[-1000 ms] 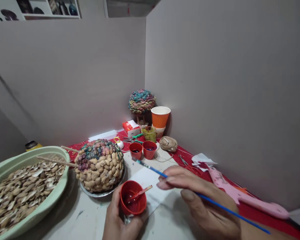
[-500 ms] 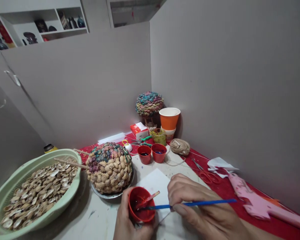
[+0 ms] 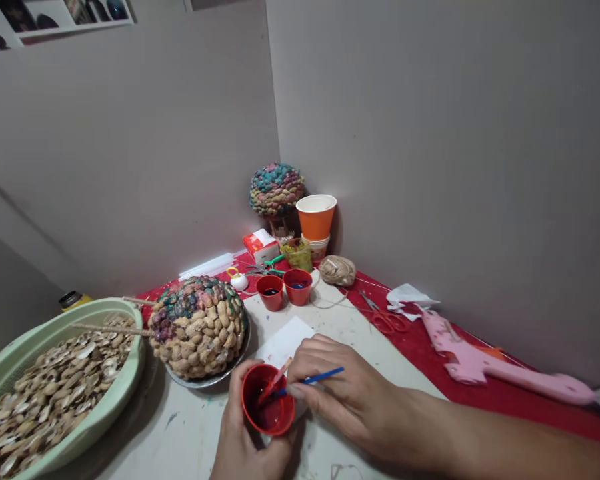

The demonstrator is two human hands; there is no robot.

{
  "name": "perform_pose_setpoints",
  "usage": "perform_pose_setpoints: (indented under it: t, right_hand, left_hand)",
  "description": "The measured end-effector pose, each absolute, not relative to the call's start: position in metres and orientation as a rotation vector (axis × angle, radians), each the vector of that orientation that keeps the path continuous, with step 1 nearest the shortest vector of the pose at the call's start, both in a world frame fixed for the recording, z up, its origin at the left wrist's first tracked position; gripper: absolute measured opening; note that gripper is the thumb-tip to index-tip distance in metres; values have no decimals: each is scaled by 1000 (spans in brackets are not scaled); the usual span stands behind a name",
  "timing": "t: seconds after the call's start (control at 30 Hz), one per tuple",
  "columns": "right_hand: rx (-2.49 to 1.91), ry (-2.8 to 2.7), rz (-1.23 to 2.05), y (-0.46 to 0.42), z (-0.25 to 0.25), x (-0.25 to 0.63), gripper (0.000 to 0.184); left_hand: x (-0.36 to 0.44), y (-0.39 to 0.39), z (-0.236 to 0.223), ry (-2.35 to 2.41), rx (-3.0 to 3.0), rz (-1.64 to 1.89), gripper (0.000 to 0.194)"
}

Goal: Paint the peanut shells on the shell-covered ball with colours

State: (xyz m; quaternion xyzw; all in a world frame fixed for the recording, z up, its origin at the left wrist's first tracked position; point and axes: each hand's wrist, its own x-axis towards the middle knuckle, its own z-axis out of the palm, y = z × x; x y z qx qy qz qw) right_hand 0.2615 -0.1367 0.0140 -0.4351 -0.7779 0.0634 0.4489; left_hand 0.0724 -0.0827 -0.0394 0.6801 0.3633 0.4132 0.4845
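My left hand (image 3: 247, 437) is wrapped round a small red cup (image 3: 253, 417) with dark red liquid inside, its mouth tipped toward me. In my right hand (image 3: 347, 393) is a blue paintbrush (image 3: 323, 376), pinched between thumb and fingers, its bristle end down inside the cup. A flat wooden stick (image 3: 281, 373), stained pink, leans in the cup beside the brush. Left of the hands, a peanut-covered ball (image 3: 215, 333) rests in a metal bowl (image 3: 213, 382). The ball's top is painted teal, pink and purple; the lower shells are bare.
A green basket (image 3: 130, 373) of peanut shells stands left. Behind are two red paint cups (image 3: 270, 301), a painted peanut model (image 3: 277, 190), an orange paper cup (image 3: 316, 220) and twine (image 3: 337, 270). Red scissors (image 3: 387, 321) and a pink glue gun (image 3: 460, 357) lie right.
The view has turned right and down. My right hand has come closer to the red cup, and the brush now sits steeper and deeper in it. My left hand still holds the cup.
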Motion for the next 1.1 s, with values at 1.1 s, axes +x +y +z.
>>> perform_pose_setpoints:
  t: [1.1]
  right_hand:
    - [-1189,-960,921,-112,4,267,54]
  left_hand:
    - [72,-76,-32,823,1262,843,62]
